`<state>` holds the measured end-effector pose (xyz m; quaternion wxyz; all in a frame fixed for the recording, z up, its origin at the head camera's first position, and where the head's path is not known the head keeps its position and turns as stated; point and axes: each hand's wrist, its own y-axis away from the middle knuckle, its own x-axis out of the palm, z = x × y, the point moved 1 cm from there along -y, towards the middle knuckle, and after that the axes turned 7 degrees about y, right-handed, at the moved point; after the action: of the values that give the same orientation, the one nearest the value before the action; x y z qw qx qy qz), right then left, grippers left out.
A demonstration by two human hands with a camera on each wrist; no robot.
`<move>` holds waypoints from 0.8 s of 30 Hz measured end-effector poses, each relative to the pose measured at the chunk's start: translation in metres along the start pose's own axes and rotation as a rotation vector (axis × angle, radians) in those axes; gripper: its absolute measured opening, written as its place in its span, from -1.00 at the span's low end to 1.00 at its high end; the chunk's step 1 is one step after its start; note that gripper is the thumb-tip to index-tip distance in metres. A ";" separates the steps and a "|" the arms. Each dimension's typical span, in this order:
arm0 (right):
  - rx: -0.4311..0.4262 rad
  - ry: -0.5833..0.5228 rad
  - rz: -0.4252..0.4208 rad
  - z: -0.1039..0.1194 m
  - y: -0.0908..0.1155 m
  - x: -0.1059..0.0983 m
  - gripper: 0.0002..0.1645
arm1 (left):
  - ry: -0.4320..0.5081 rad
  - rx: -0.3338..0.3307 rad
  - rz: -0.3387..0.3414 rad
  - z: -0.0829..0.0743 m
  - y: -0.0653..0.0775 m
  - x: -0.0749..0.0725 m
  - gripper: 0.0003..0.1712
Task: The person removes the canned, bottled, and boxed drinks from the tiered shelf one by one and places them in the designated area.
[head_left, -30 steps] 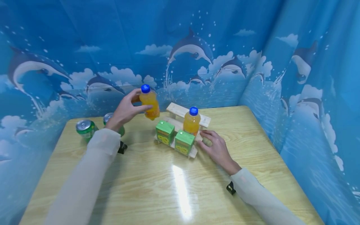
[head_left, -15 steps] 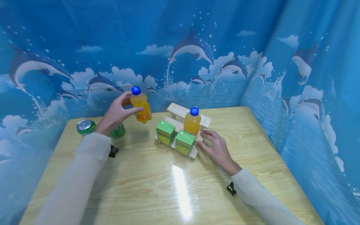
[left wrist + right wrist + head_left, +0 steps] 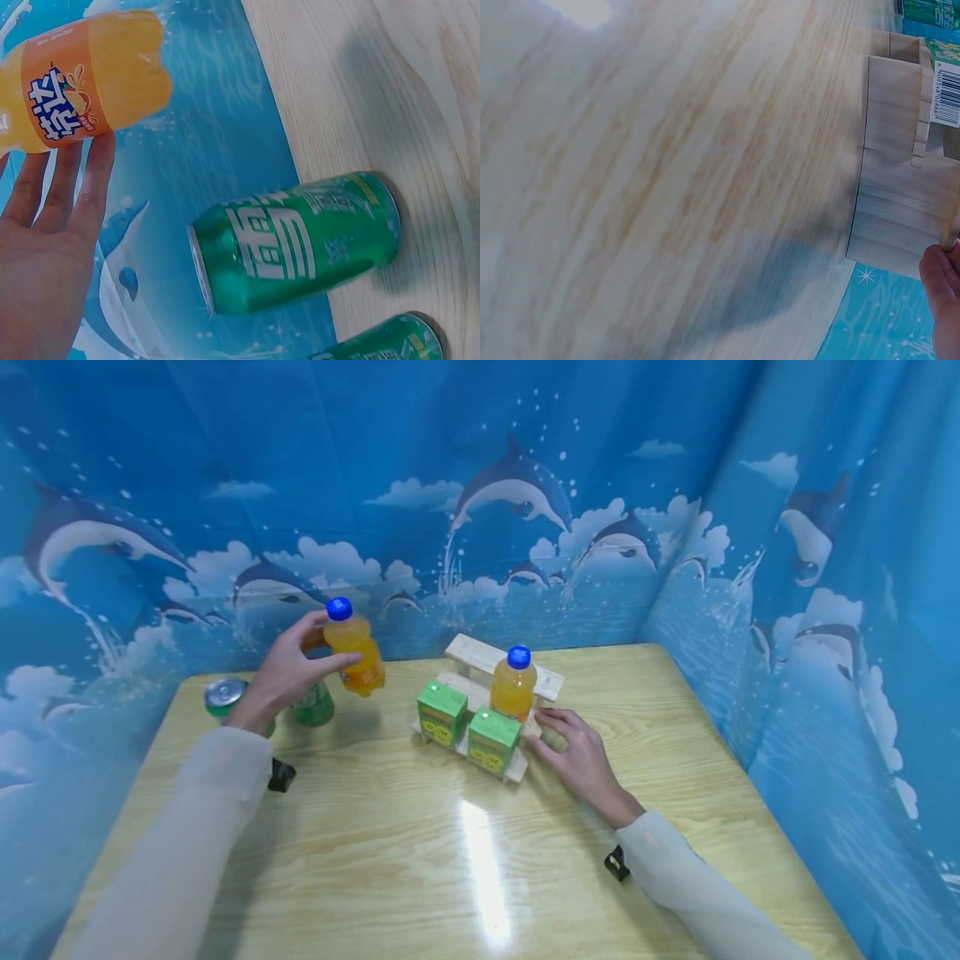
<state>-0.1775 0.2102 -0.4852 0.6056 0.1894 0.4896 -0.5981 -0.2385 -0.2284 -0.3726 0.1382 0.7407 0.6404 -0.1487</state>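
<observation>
My left hand (image 3: 281,672) grips a small orange soda bottle (image 3: 360,652) with a blue cap, raised and slightly tilted above the table's far left part. In the left wrist view the fingers lie along the underside of its orange label. Just beneath stands a green soda can (image 3: 300,244); a second green can (image 3: 224,695) is partly behind the wrist. The fingers and thumb of my right hand (image 3: 577,756) hold the right end of a stepped wooden rack (image 3: 480,653). Another orange soda bottle (image 3: 514,689) and two green juice boxes (image 3: 442,714) stand on its steps.
The wood-grain table (image 3: 390,860) reflects a bright light strip in front of the rack. A blue dolphin curtain (image 3: 337,485) hangs along the table's back and right side. Small black devices (image 3: 617,862) sit at both wrists.
My left hand has carried the orange soda bottle leftward and slightly down, away from the rack, to over the green cans. My right hand stays at the rack's end.
</observation>
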 end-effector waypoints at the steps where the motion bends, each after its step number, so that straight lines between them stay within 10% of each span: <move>1: -0.001 -0.001 -0.001 0.000 0.000 0.000 -0.46 | 0.002 0.008 -0.001 0.001 0.001 -0.001 -0.02; 24: -0.018 -0.013 -0.025 -0.001 0.000 0.001 -0.45 | -0.032 -0.033 -0.045 0.025 0.029 -0.027 -0.05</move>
<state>-0.1778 0.2108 -0.4863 0.6028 0.1739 0.4934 -0.6025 -0.2149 -0.2665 -0.3850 0.1575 0.7213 0.6569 -0.1531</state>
